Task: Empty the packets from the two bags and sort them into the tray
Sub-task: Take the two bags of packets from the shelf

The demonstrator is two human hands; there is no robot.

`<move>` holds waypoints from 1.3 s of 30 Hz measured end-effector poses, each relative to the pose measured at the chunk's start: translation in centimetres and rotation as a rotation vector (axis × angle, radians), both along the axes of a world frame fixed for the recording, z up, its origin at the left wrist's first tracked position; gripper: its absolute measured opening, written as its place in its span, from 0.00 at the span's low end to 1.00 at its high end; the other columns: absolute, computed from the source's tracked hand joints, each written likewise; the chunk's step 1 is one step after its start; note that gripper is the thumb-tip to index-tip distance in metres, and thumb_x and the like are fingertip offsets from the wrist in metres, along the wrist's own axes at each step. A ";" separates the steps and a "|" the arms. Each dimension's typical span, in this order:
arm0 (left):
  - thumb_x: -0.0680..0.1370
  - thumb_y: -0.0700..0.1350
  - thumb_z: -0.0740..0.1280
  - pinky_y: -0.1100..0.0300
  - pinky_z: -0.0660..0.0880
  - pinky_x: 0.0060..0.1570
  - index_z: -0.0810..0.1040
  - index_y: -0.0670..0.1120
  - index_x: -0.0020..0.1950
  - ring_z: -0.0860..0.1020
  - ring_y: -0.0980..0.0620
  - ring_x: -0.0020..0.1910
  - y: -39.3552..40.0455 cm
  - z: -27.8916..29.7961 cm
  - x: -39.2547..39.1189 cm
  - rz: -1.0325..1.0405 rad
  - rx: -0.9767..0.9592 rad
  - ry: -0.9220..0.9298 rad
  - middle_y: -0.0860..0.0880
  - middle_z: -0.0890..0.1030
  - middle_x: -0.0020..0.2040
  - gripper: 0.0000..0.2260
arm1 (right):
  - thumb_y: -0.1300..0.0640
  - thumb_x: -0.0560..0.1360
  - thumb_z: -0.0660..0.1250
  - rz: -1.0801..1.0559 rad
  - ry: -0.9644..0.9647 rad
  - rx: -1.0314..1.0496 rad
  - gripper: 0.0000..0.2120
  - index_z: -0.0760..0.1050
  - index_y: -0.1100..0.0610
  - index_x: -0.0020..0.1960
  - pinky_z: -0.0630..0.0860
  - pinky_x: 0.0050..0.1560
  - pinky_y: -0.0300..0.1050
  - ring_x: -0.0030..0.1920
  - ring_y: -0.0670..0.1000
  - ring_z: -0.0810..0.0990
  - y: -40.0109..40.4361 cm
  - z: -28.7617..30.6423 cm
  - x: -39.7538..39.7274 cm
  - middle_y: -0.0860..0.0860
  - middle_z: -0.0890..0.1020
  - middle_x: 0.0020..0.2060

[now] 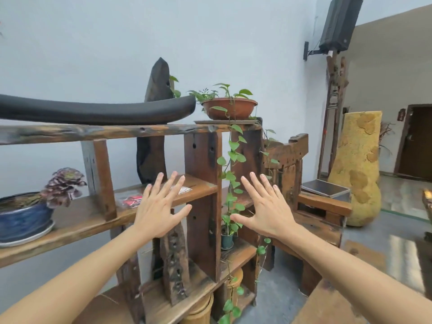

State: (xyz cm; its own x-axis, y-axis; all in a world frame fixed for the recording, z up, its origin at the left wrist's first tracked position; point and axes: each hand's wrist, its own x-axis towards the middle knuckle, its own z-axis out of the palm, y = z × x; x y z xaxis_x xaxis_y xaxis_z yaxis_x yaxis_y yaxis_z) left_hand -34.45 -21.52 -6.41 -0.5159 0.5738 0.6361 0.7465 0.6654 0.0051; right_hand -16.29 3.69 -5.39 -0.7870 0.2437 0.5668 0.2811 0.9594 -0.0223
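Both of my hands are raised in front of a rough wooden shelf unit [203,160], palms away from me, fingers spread and straight. My left hand [159,206] hovers before the middle shelf board [93,213], holding nothing. Just behind it on that board lie two clear bags of red and white packets: one [131,201] to the left of my fingers, the other [184,190] partly hidden behind them. My right hand [264,209] is empty too, in front of trailing vine leaves. A shallow metal tray [325,188] rests on a lower ledge at the right.
A blue glazed pot with a purple succulent [30,213] stands at the left of the shelf. A brown bowl planter [230,108] tops the unit, its vine hanging down. A yellow stone [357,169] stands on the floor at right; a black speaker [339,24] hangs overhead.
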 end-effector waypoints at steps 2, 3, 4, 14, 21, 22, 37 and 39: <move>0.77 0.72 0.48 0.42 0.44 0.78 0.48 0.61 0.82 0.42 0.47 0.82 -1.1 -0.2 -1.6 0.036 0.003 -0.022 0.55 0.46 0.83 0.35 | 0.19 0.70 0.52 0.024 -0.005 -0.003 0.50 0.41 0.42 0.83 0.37 0.77 0.55 0.83 0.52 0.39 -0.6 -0.1 -2.1 0.45 0.42 0.83; 0.77 0.72 0.47 0.42 0.44 0.78 0.47 0.61 0.82 0.42 0.47 0.82 -1.6 -0.4 -2.4 0.050 -0.003 -0.035 0.55 0.45 0.83 0.35 | 0.20 0.70 0.52 0.037 -0.010 -0.005 0.50 0.42 0.42 0.83 0.39 0.78 0.55 0.83 0.52 0.39 -1.0 -0.2 -3.1 0.45 0.43 0.83; 0.76 0.72 0.46 0.41 0.45 0.79 0.47 0.61 0.82 0.42 0.47 0.82 -2.1 -0.6 -3.1 0.061 -0.012 -0.045 0.56 0.44 0.83 0.36 | 0.20 0.70 0.52 0.051 -0.013 -0.007 0.50 0.42 0.42 0.83 0.40 0.79 0.55 0.83 0.52 0.39 -1.3 -0.2 -4.0 0.45 0.44 0.83; 0.76 0.71 0.45 0.43 0.43 0.78 0.42 0.61 0.82 0.38 0.48 0.82 -4.5 -2.4 -9.7 0.134 -0.105 -0.169 0.56 0.39 0.83 0.36 | 0.26 0.75 0.56 0.228 -0.079 -0.055 0.44 0.47 0.45 0.83 0.47 0.81 0.57 0.83 0.51 0.41 -2.3 -1.3 -13.5 0.45 0.50 0.83; 0.79 0.65 0.53 0.42 0.45 0.79 0.42 0.59 0.82 0.39 0.47 0.82 -3.9 -1.8 -13.5 0.200 -0.154 -0.242 0.56 0.40 0.83 0.35 | 0.29 0.76 0.58 0.410 -0.140 -0.031 0.42 0.48 0.45 0.83 0.46 0.81 0.56 0.83 0.50 0.42 -0.3 -0.8 -22.6 0.44 0.50 0.83; 0.79 0.63 0.55 0.42 0.45 0.79 0.43 0.58 0.83 0.39 0.47 0.82 -3.7 -1.7 -14.0 0.212 -0.155 -0.261 0.56 0.40 0.83 0.35 | 0.30 0.77 0.59 0.439 -0.149 -0.026 0.42 0.48 0.45 0.83 0.46 0.81 0.56 0.83 0.51 0.42 0.1 -0.6 -23.9 0.44 0.50 0.83; 0.83 0.49 0.61 0.44 0.50 0.79 0.63 0.50 0.80 0.50 0.45 0.83 0.0 4.8 -23.3 0.476 -0.192 -0.585 0.49 0.56 0.83 0.24 | 0.48 0.80 0.67 0.788 -0.504 -0.172 0.33 0.58 0.46 0.81 0.58 0.79 0.60 0.83 0.56 0.52 5.1 2.6 -41.2 0.50 0.60 0.82; 0.83 0.49 0.60 0.48 0.58 0.77 0.70 0.48 0.77 0.61 0.44 0.80 0.6 6.3 -24.6 0.511 -0.225 -0.635 0.47 0.65 0.80 0.21 | 0.49 0.80 0.67 0.793 -0.554 -0.126 0.28 0.64 0.47 0.79 0.61 0.78 0.57 0.80 0.56 0.62 5.3 3.3 -42.9 0.51 0.66 0.79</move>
